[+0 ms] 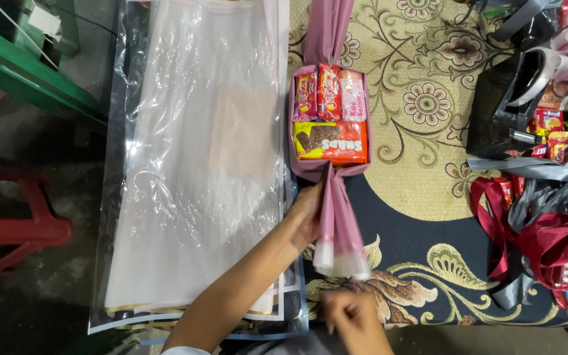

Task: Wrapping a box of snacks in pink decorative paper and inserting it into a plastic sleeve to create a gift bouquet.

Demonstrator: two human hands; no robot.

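Left hand (307, 217) on pink wrap (336, 223) around snack packets (330, 121)

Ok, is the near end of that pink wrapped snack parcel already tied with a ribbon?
No, the gathered near end of the pink parcel is bare, only held by the left hand; the ribbons lie apart on the right.

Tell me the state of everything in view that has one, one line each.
Snack bundle: packets wrapped in pink film, both ends gathered, lying flat.
Pink film tail: twisted, pinched by left hand.
Left hand: gripping the tail.
Right hand: curled, apart from the bundle; what it holds cannot be told.
Clear plastic sheets: stacked flat.
Tape dispenser: resting on the carpet, unused.
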